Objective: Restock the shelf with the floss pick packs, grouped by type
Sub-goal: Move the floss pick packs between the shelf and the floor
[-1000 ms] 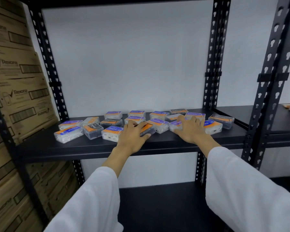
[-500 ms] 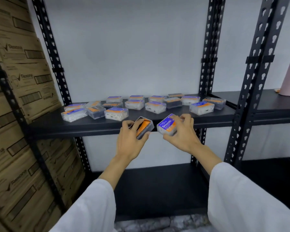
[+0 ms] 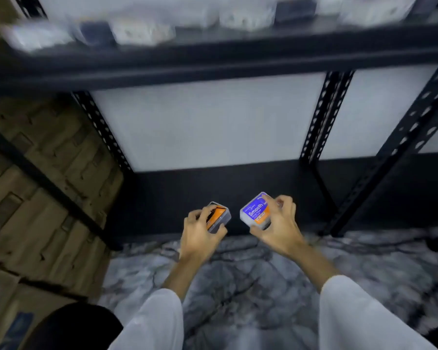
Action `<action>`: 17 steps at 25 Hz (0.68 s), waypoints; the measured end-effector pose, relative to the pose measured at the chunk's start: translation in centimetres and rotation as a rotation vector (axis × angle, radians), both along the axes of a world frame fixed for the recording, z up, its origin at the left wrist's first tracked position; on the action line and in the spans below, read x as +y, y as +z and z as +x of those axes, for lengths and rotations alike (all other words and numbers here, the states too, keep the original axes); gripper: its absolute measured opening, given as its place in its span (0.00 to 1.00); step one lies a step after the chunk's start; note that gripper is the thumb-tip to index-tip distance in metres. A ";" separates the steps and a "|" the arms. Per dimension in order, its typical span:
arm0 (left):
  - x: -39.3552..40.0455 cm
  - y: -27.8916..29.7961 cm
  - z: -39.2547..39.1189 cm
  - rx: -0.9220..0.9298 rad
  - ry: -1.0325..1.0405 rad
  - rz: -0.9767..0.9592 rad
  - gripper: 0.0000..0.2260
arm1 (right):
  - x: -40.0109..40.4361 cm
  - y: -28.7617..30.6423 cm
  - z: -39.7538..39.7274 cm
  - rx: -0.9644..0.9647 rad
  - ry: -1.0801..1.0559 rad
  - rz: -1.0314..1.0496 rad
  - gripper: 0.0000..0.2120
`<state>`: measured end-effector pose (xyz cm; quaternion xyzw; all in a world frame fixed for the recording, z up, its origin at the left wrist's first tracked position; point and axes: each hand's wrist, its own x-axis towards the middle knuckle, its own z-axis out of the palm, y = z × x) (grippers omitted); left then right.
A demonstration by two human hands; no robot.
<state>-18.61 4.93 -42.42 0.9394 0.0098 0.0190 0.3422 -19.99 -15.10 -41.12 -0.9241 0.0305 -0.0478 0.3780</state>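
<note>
Nearest to you, both white sleeves (image 3: 152,322) reach forward and down over a grey marbled floor (image 3: 258,286). Your left hand (image 3: 200,233) is curled round a clear floss pick pack with an orange and black label (image 3: 219,217), fingers over its top and thumb against its near edge. Your right hand (image 3: 280,227) grips a second clear pack with a blue and orange label reading "Smooth" (image 3: 254,210), thumb under the near corner and fingers wrapped over the far side. The two packs are tilted and sit just beside each other without touching, held in the air in front of the black lower shelf (image 3: 213,195).

To the left, brown cardboard cartons (image 3: 43,188) are stacked behind a slanted black rail. Perforated black metal uprights (image 3: 321,114) frame a white back wall (image 3: 208,122).

Farthest, along the top edge, the black upper shelf (image 3: 213,61) carries a row of other floss pick packs (image 3: 142,34), rectangular and pale, too blurred to tell their types.
</note>
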 end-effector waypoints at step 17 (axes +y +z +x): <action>-1.7 -26.3 4.5 0.373 -0.172 0.150 0.23 | 0.3 -27.5 3.5 0.530 -0.189 -0.144 0.36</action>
